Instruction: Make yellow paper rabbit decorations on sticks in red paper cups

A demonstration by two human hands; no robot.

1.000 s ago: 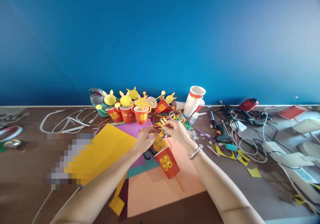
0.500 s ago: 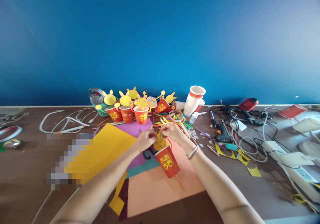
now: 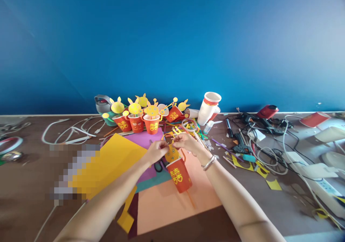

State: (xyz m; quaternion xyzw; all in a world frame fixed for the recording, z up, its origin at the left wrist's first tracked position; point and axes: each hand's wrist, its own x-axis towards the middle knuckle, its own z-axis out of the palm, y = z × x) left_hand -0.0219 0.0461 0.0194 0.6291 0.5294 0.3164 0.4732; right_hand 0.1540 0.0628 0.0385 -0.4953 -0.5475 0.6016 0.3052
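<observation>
while the red cup (image 3: 180, 177) is lying on the peach sheet (image 3: 161, 213), the left hand (image 3: 156, 153) and right hand (image 3: 188, 144) (higher one second ago) are pinching the yellow paper head (image 3: 171, 156), apparently steadying it together.

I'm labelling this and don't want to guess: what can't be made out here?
All in the head view:
Top of the yellow face: partly covered by the left hand and right hand; whether they pinch or just touch it, can't tell.
Its lower end: hidden by the red cup.
Thing under the pixelated patch: blurred out.
White-and-red ring: cut off by the left edge.
</observation>
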